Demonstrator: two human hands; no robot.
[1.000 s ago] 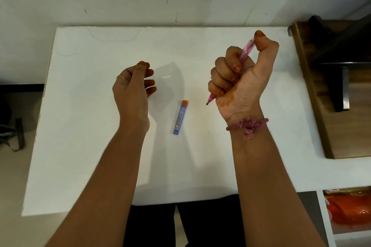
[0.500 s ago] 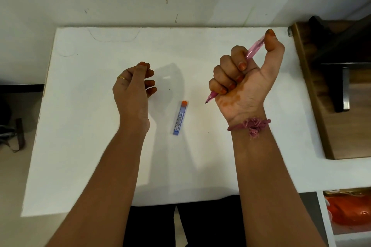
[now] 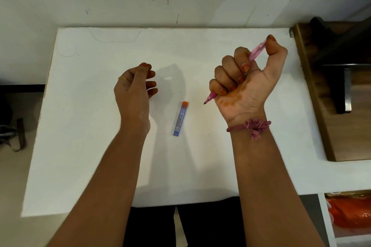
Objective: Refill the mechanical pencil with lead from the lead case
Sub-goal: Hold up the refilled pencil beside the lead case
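A pink translucent mechanical pencil (image 3: 256,52) is gripped in the fist of my right hand (image 3: 244,84), raised above the white table (image 3: 96,126). Its tip points down-left and my thumb presses on its top end. A blue lead case (image 3: 180,118) with an orange cap lies flat on the table between my two hands. My left hand (image 3: 134,88) hovers left of the case, fingers loosely curled, holding nothing that I can see.
A brown wooden unit (image 3: 329,122) with a dark metal bracket borders the table's right edge. The wall runs along the far edge. An orange item (image 3: 349,214) sits on a shelf at lower right. Dark straps lie on the floor at left.
My right hand has shifted slightly right and tilted, with the pencil's top end swinging further to the right. The left hand and the lead case have stayed put.
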